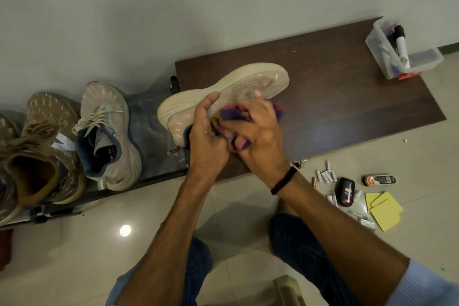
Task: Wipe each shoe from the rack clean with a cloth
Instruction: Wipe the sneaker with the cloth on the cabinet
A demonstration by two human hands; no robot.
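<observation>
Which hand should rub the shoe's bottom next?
Probably the right hand. It holds the cloth against the shoe, on its sole, so it can simply rub. The left hand grips the shoe and steadies it.

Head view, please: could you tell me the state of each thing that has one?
Held shoe: sole turned towards the camera.
Cloth: bunched, pressed on held shoe.
Left hand: grips held shoe.
Right hand: holds cloth.
Beige racked shoe: upright.
Clear box: lidless, holding markers.

Marker tub, yellow notes, batteries
</observation>
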